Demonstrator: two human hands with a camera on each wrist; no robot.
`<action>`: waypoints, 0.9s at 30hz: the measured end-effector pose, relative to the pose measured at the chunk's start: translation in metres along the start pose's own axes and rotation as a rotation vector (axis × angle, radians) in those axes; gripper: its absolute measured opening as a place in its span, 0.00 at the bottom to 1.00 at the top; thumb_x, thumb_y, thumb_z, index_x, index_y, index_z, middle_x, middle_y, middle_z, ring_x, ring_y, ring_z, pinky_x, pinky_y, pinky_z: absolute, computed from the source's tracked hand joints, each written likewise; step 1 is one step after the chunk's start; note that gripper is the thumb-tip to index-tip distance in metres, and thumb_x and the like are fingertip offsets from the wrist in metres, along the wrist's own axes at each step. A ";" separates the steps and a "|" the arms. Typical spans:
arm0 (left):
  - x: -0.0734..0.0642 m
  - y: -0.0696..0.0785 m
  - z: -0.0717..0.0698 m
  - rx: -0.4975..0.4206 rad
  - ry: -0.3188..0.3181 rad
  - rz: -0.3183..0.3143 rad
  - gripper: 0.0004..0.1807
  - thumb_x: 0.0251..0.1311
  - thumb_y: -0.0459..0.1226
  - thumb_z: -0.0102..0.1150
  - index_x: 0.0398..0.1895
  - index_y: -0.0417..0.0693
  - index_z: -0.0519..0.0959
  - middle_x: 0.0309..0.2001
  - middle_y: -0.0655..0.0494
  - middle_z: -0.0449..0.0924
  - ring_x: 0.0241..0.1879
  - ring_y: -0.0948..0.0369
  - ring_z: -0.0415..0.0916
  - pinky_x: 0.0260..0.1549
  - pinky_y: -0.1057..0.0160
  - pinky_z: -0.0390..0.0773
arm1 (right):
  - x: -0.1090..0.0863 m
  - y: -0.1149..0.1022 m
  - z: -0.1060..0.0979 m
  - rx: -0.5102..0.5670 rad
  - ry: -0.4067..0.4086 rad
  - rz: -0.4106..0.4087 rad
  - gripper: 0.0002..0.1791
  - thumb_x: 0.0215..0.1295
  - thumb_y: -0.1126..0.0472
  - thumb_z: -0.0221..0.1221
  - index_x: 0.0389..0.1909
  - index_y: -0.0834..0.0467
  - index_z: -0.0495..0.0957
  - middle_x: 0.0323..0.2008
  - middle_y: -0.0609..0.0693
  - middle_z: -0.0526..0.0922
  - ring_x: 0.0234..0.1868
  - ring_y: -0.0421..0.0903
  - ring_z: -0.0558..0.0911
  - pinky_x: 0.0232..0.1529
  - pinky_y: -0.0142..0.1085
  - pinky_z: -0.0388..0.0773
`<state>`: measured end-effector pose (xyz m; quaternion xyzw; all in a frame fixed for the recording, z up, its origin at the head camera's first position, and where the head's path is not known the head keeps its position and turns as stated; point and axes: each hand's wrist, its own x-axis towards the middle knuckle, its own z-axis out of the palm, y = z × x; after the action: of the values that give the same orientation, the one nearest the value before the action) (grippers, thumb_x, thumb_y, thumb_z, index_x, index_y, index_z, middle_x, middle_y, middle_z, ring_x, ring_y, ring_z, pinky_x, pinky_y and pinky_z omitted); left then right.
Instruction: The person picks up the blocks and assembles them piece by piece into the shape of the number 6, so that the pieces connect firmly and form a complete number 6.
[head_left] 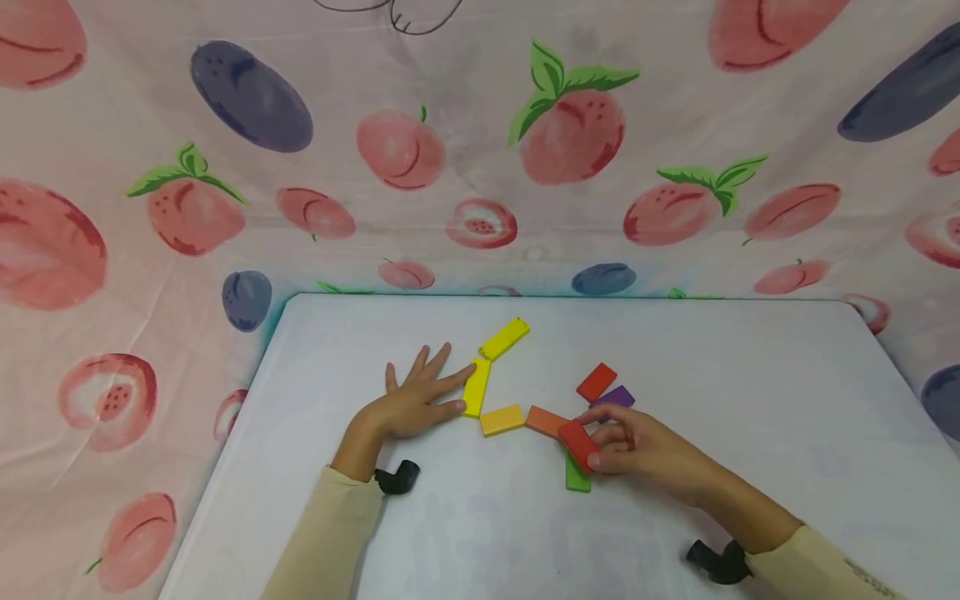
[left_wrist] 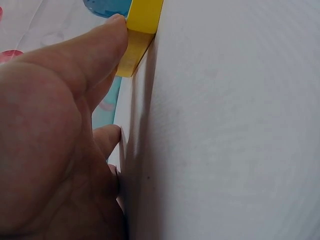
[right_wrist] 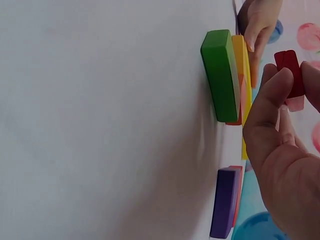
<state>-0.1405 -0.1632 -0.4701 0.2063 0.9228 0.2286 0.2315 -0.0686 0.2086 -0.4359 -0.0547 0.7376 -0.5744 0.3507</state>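
Note:
My right hand [head_left: 637,442] pinches a red block [head_left: 577,446] between thumb and fingers. In the right wrist view, that red block [right_wrist: 291,75] is raised off the board, and from the head it partly covers a green block [head_left: 578,478]. My left hand [head_left: 411,407] is spread flat, its index finger and thumb touching a yellow block [head_left: 476,387]; the left wrist view has the thumb at the end of this block [left_wrist: 142,25]. A bent row also includes another yellow block [head_left: 505,338], an amber block [head_left: 502,420] and an orange block [head_left: 546,421].
Behind the right hand lie a loose red block [head_left: 597,382] and a purple block [head_left: 617,396], close together. The white board [head_left: 465,533] carries everything, and a fruit-patterned cloth [head_left: 322,167] rises behind its far edge. Black wrist pieces [head_left: 399,477] show at both cuffs.

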 end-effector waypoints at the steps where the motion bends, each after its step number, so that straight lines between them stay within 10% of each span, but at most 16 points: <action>1: 0.000 0.000 0.000 0.000 0.000 -0.002 0.34 0.72 0.60 0.50 0.79 0.78 0.55 0.85 0.58 0.29 0.82 0.48 0.19 0.67 0.25 0.16 | 0.001 -0.001 0.001 -0.008 0.005 0.012 0.33 0.66 0.56 0.68 0.68 0.62 0.69 0.50 0.56 0.85 0.51 0.50 0.85 0.49 0.35 0.85; 27: 0.001 -0.001 0.000 0.011 -0.010 -0.017 0.34 0.72 0.60 0.49 0.79 0.80 0.53 0.84 0.60 0.28 0.83 0.49 0.18 0.67 0.25 0.17 | 0.021 -0.009 0.041 -0.247 0.050 -0.038 0.20 0.58 0.51 0.74 0.50 0.52 0.85 0.39 0.45 0.88 0.42 0.44 0.86 0.40 0.30 0.84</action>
<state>-0.1416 -0.1633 -0.4710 0.2006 0.9247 0.2204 0.2368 -0.0632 0.1629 -0.4412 -0.0972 0.8101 -0.4870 0.3117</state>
